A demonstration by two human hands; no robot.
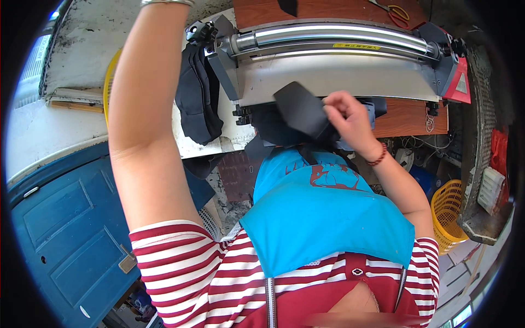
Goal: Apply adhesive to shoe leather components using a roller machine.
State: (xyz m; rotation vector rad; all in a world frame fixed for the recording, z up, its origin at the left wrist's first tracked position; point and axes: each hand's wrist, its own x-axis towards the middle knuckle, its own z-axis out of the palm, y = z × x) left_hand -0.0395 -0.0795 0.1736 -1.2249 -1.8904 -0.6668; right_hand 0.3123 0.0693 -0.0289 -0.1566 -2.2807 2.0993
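Note:
My right hand (350, 121) is closed, with thumb and fingers pinching the edge of a flat black pointed piece (301, 109) that looks like fabric or thin leather. The piece is held tilted above my lap, just in front of the metal plate (328, 75) of a roller machine (339, 35). Under it, more dark pieces (268, 124) lie between the machine and my blue apron (328, 218). My left arm (147, 93) reaches up past the machine's left end; its hand is beyond the top edge of the picture.
A stack of black pieces (199, 101) hangs at the machine's left end. Another dark piece (287, 6) and scissors with orange-yellow handles (399, 16) lie on the brown board behind. At right stands a yellow basket (448, 210); at left, a blue cabinet (71, 229).

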